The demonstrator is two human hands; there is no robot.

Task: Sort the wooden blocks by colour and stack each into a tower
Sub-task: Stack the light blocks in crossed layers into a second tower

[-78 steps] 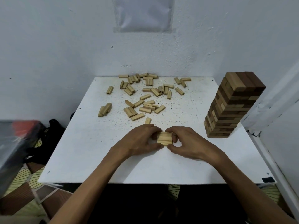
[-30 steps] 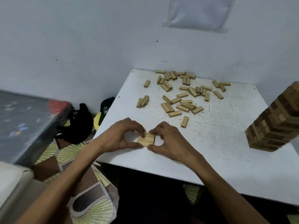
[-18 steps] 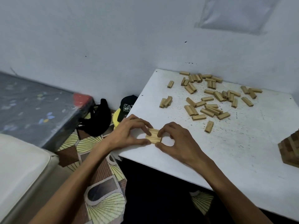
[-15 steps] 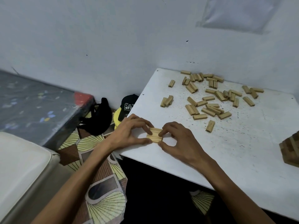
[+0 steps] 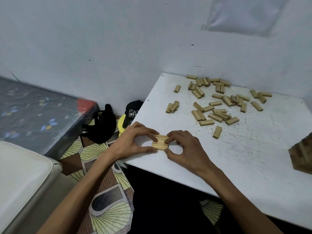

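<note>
At the near-left corner of the white table (image 5: 253,166), the left hand (image 5: 135,143) and right hand (image 5: 186,150) pinch a flat row of pale wooden blocks (image 5: 160,143) between them. Farther back, loose pale blocks (image 5: 217,114) lie scattered; a mixed-colour block tower (image 5: 302,157) stands at the right edge.

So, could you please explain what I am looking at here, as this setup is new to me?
There is no machine: one camera, worn on a person's head, looks down at their two bare hands. The left hand and right hand pinch a small flat row of pale blocks from either side, on the white table near its front left corner. More loose pale blocks lie scattered toward the wall. At the right edge stands part of a darker block tower, cut off by the frame. The black cap beside the table is no part of the job.
</note>
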